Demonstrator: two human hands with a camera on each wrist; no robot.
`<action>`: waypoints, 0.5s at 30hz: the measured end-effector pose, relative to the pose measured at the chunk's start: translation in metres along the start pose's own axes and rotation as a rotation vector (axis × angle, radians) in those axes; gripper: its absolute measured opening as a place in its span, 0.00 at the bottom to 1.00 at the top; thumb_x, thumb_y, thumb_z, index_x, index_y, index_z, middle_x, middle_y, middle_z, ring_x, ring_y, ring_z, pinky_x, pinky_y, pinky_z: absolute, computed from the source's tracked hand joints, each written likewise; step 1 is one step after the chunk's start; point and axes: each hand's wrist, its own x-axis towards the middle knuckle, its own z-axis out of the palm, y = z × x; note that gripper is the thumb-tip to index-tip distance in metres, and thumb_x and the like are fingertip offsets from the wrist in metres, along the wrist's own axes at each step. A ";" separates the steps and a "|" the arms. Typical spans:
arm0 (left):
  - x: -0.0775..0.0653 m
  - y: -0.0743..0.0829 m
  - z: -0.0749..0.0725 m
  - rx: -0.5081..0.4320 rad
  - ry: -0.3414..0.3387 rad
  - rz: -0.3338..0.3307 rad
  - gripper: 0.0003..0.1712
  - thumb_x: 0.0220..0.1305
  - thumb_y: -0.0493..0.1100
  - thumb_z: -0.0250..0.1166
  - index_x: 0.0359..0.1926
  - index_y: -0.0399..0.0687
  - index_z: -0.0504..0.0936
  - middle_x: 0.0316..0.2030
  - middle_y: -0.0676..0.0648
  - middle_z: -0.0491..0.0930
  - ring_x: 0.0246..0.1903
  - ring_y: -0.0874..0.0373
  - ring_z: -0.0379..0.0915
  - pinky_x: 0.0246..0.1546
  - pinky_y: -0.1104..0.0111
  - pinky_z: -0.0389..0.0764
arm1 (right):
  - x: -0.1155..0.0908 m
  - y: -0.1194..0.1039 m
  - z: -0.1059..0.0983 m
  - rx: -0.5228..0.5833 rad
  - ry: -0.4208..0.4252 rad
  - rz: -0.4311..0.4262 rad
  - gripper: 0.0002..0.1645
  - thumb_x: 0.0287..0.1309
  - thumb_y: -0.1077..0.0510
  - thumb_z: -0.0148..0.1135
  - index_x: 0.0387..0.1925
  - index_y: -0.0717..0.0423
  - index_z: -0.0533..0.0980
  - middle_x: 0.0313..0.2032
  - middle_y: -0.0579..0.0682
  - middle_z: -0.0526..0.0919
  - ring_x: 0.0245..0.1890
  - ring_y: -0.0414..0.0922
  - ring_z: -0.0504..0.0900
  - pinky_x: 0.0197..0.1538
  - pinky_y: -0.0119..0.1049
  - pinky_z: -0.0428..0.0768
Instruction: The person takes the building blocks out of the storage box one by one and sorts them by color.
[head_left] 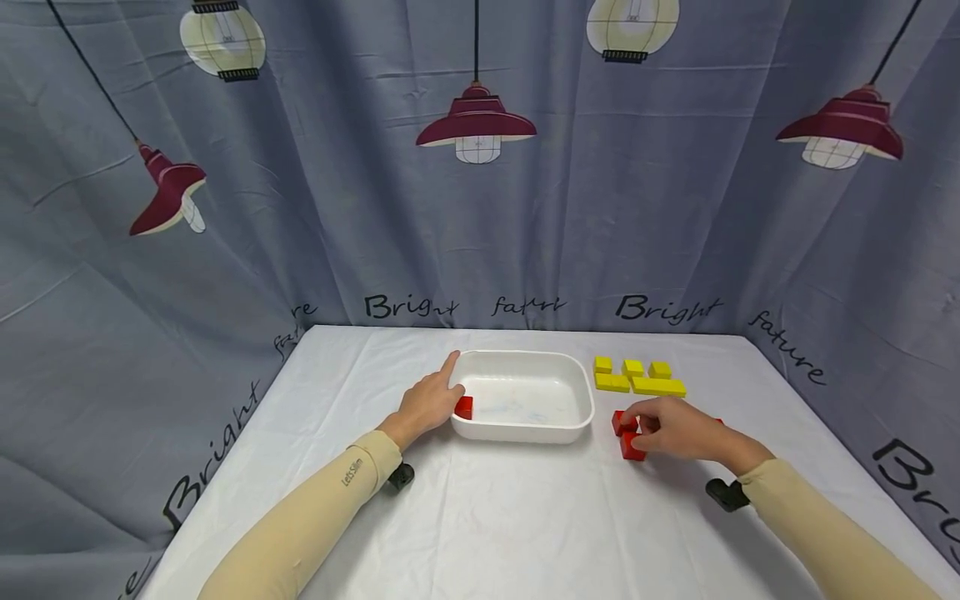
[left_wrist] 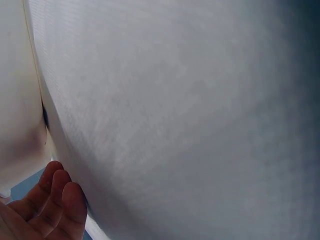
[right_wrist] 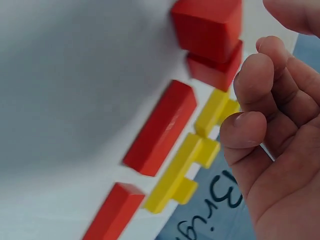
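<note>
My left hand (head_left: 429, 403) is at the left end of a white tray (head_left: 525, 434), its thumb over the rim and index finger stretched along it. Several of its fingers (left_wrist: 74, 210) lie by the tray's outer side in the left wrist view. Inside the tray, near the thumb, lies a red block (head_left: 466, 407). Over on the right, my right hand (head_left: 671, 427) hovers at two red cubes (head_left: 632, 447). Its fingers (right_wrist: 253, 82) are loosely bent with a gap to the thumb, and the nearer cube (right_wrist: 205, 32) appears beside them, not held.
Two longer red blocks (right_wrist: 162, 127) lie beyond the cubes, mostly hidden by the right hand in the head view. Several yellow blocks (head_left: 658, 387) are grouped right of the tray. A white cloth (head_left: 510, 525) covers the table; a grey printed curtain (head_left: 480, 242) hangs behind.
</note>
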 end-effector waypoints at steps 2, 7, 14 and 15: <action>0.000 0.000 0.000 0.001 0.002 0.007 0.40 0.70 0.55 0.48 0.81 0.65 0.46 0.68 0.43 0.73 0.61 0.45 0.74 0.57 0.46 0.74 | 0.003 -0.005 -0.002 -0.013 0.003 -0.023 0.14 0.58 0.58 0.69 0.46 0.50 0.83 0.27 0.43 0.78 0.27 0.41 0.75 0.29 0.30 0.73; 0.000 0.000 -0.001 -0.005 -0.002 0.010 0.40 0.71 0.55 0.48 0.81 0.64 0.46 0.69 0.44 0.72 0.61 0.45 0.73 0.57 0.46 0.74 | 0.009 -0.017 -0.005 -0.029 0.026 -0.058 0.14 0.58 0.59 0.69 0.46 0.54 0.82 0.23 0.42 0.75 0.26 0.39 0.73 0.30 0.30 0.73; 0.000 -0.001 0.000 0.000 -0.006 0.015 0.40 0.71 0.55 0.47 0.81 0.64 0.45 0.69 0.44 0.71 0.62 0.45 0.73 0.58 0.46 0.74 | 0.021 -0.039 -0.011 -0.063 0.024 -0.111 0.16 0.57 0.58 0.71 0.48 0.55 0.83 0.22 0.44 0.73 0.24 0.41 0.72 0.28 0.31 0.73; 0.000 -0.001 0.000 -0.002 -0.005 0.016 0.40 0.71 0.55 0.47 0.81 0.64 0.45 0.69 0.44 0.71 0.62 0.45 0.73 0.58 0.46 0.74 | 0.024 -0.041 -0.012 -0.067 0.022 -0.112 0.16 0.57 0.58 0.71 0.48 0.54 0.83 0.23 0.44 0.74 0.25 0.41 0.72 0.28 0.31 0.73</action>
